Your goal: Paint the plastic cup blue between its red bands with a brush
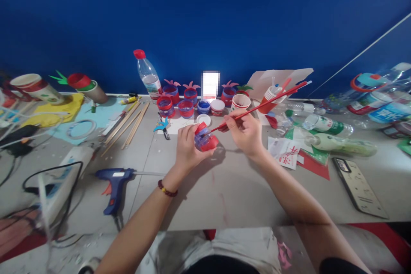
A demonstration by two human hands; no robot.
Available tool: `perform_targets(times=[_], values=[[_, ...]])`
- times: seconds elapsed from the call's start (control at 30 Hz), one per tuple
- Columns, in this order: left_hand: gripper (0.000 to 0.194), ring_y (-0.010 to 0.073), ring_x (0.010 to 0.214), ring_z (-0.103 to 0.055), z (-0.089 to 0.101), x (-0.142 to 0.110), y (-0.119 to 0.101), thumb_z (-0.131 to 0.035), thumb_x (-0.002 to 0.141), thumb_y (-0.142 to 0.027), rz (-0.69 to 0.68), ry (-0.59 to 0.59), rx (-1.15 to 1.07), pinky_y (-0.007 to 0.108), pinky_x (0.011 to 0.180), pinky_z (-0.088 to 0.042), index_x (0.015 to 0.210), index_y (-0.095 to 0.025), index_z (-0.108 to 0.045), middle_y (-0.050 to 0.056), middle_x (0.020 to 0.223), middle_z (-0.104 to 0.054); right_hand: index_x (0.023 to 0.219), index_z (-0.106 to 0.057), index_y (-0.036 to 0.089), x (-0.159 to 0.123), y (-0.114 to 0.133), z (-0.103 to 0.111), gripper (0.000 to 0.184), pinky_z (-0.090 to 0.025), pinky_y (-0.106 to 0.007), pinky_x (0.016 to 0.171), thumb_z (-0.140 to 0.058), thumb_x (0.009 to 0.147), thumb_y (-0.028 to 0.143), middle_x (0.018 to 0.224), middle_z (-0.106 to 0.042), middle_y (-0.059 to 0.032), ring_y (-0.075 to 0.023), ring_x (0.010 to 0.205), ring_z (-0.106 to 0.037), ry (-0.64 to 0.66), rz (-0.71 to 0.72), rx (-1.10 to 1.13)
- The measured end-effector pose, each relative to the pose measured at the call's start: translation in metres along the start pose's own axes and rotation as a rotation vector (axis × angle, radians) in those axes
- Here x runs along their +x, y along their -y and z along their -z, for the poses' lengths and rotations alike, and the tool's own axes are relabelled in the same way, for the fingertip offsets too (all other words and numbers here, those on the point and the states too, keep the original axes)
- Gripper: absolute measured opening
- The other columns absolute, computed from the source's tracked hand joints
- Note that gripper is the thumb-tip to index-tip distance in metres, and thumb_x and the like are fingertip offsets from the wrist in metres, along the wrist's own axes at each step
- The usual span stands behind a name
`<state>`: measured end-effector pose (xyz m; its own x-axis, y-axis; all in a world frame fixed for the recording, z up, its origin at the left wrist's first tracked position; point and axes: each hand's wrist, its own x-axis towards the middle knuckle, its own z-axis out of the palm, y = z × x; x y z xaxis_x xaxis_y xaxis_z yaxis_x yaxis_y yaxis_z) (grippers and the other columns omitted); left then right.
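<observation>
My left hand (188,147) is closed round a small cut bottle piece (205,139) painted red and blue, held just above the grey table (231,188). My right hand (245,132) pinches a long red-handled paintbrush (260,106) whose tip touches the piece. The handle slants up to the right. Just behind my hands stand a blue paint pot (203,106), a red paint pot (217,107) and a white lid (203,119).
Painted red-and-blue rings (165,106) and a water bottle (148,75) line the blue wall. A blue glue gun (114,185) and wooden sticks (128,125) lie left. Plastic bottles (327,125), paper cups (271,94), red paper and a phone (359,187) lie right.
</observation>
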<state>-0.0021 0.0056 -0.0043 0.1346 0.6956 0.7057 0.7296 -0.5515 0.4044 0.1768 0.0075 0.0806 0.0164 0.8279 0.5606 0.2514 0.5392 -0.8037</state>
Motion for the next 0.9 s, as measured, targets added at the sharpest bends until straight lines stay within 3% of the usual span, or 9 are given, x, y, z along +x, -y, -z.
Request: perform_targets(times=[0.2, 0.37, 0.53, 0.73, 0.9], values=[[0.084, 0.0306, 0.106, -0.055, 0.000, 0.000, 0.000, -0.086, 0.058, -0.048, -0.002, -0.015, -0.003, 0.048, 0.094, -0.047, 0.126, -0.018, -0.046, 0.013, 0.117, -0.059, 0.080, -0.058, 0.022, 0.005, -0.001, 0.008, 0.014, -0.058, -0.028, 0.053, -0.061, 0.090, 0.031, 0.071, -0.073, -0.0008, -0.0169, 0.061, -0.073, -0.050, 0.093, -0.164], [0.083, 0.0306, 0.105, -0.055, 0.001, 0.001, -0.001, -0.087, 0.057, -0.045, 0.035, 0.002, -0.016, 0.047, 0.092, -0.048, 0.126, -0.019, -0.048, 0.013, 0.117, -0.059, 0.085, -0.058, 0.022, 0.005, -0.006, 0.013, 0.012, -0.060, -0.029, 0.055, -0.061, 0.091, 0.031, 0.073, -0.072, -0.0004, -0.0160, 0.059, -0.072, -0.082, 0.055, -0.050], [0.083, 0.0294, 0.104, -0.054, 0.001, 0.001, -0.001, -0.086, 0.058, -0.044, -0.004, -0.026, -0.033, 0.046, 0.091, -0.047, 0.127, -0.018, -0.047, 0.013, 0.117, -0.059, 0.086, -0.057, 0.021, 0.000, -0.005, 0.009, 0.014, -0.063, -0.031, 0.060, -0.063, 0.090, 0.033, 0.073, -0.072, -0.0011, -0.0165, 0.062, -0.073, -0.021, -0.023, 0.032], [0.082, 0.0296, 0.105, -0.055, 0.001, 0.001, 0.001, -0.083, 0.062, -0.049, -0.037, -0.036, -0.009, 0.046, 0.091, -0.047, 0.128, -0.019, -0.045, 0.012, 0.116, -0.059, 0.082, -0.055, 0.022, 0.000, -0.001, 0.001, 0.014, -0.061, -0.028, 0.056, -0.062, 0.090, 0.031, 0.064, -0.070, 0.0015, -0.0156, 0.057, -0.071, 0.012, 0.015, 0.010], [0.083, 0.0294, 0.103, -0.056, 0.002, 0.001, 0.000, -0.085, 0.059, -0.048, -0.024, -0.037, 0.004, 0.046, 0.091, -0.047, 0.127, -0.019, -0.046, 0.013, 0.116, -0.059, 0.082, -0.056, 0.021, 0.003, -0.003, 0.007, 0.012, -0.058, -0.028, 0.054, -0.060, 0.090, 0.029, 0.071, -0.072, -0.0013, -0.0167, 0.060, -0.073, -0.031, 0.063, -0.106]])
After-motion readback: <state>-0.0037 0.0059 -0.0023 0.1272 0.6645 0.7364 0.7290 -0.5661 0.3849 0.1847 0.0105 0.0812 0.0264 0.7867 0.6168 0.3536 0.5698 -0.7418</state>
